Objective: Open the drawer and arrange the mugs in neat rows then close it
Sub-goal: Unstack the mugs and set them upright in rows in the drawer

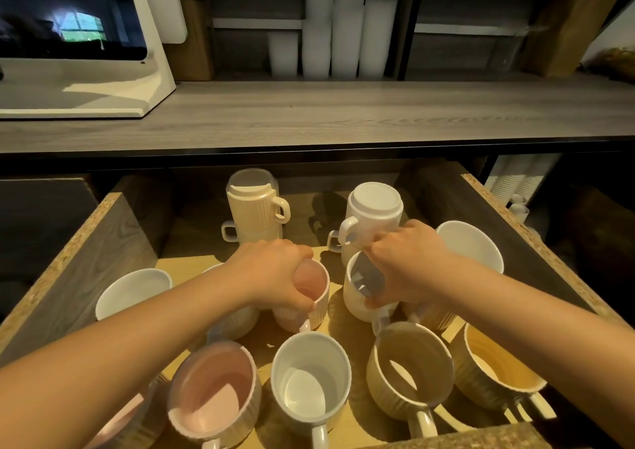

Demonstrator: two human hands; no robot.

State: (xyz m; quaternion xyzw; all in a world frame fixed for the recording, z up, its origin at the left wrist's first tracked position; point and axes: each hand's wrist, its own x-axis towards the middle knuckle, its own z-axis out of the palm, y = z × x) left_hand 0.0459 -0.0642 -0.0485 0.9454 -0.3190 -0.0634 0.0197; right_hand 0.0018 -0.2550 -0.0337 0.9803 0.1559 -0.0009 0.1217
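The drawer (103, 242) stands pulled out below me, full of mugs. My left hand (275, 273) grips the rim of a small pink ribbed mug (311, 297) near the drawer's middle. My right hand (405, 263) grips the rim of a cream mug (360, 290) just to its right. Along the front stand a pink mug (214, 388), a white mug (311, 376), a beige mug (409, 369) and a yellowish mug (498, 369). At the back are a stacked cream pair (252, 208) and an upside-down white stack (374, 211).
White bowls or mugs sit at the drawer's left (132, 290) and right (470, 242) sides. Above runs a grey wooden counter (343, 115) with a white screen stand (86, 80) at left. Stacked white plastic cups (343, 36) stand on the shelf behind.
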